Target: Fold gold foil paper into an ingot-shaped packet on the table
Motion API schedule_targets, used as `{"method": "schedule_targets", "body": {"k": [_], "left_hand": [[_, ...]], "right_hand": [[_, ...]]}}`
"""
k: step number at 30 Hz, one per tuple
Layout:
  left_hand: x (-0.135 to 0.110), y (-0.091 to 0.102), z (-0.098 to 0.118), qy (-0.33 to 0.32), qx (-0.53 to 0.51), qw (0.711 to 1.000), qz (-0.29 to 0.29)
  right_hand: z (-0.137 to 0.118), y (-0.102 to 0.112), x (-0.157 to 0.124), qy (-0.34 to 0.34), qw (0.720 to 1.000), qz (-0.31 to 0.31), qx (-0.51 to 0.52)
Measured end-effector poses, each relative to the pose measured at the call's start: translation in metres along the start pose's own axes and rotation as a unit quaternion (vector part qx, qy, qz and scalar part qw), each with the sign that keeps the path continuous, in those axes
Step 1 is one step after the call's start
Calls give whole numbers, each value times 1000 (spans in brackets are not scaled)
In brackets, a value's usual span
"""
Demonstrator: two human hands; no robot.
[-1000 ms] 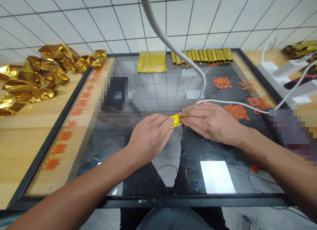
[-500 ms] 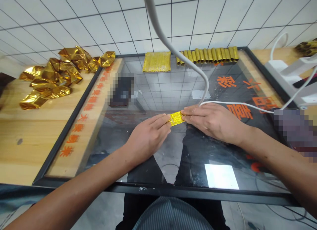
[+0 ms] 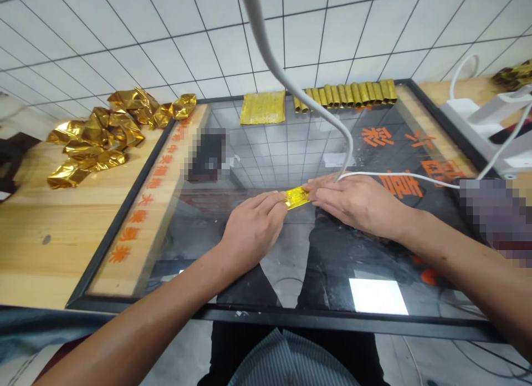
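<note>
A small strip of shiny gold foil paper lies on the dark glass tabletop, its middle showing between my two hands. My left hand has its fingers together on the strip's left end. From the other side, my right hand presses its fingertips together on the right end. What the fingers cover is hidden. Farther back on the glass lie a flat gold square sheet and a row of several gold paper tubes.
Crumpled gold foil is heaped on the wooden surface at the left. A white cable hangs in front and passes by my right hand. At the right stands a white power strip. Blurred dark objects lie at both sides.
The view shifts slightly, so the table's left side sits a little farther right. Both hands stay on the gold strip with almost no movement.
</note>
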State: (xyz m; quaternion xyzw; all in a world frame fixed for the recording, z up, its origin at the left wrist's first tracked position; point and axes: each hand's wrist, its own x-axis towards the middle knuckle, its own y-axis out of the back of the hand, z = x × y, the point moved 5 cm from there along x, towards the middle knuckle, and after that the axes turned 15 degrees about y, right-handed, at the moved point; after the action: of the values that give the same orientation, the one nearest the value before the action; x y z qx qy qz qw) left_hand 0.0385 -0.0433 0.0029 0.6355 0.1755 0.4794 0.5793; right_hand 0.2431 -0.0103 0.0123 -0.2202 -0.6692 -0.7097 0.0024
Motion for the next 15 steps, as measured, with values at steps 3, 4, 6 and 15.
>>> {"method": "schedule_targets", "body": {"k": [3,4,6,15], "left_hand": [[1,0,0,23,-8,1000,16],[2,0,0,30,-11,999,17],[2,0,-1,43,-23,999,15],[0,-1,-8,104,-91,990,15]], "right_hand": [[3,-2,-3,-13,1000,7,14],[3,-3,-4,-15,1000,11,18],[4,-4,-4,-22,999,16,23],[8,-5,9,-78,995,21,64]]}}
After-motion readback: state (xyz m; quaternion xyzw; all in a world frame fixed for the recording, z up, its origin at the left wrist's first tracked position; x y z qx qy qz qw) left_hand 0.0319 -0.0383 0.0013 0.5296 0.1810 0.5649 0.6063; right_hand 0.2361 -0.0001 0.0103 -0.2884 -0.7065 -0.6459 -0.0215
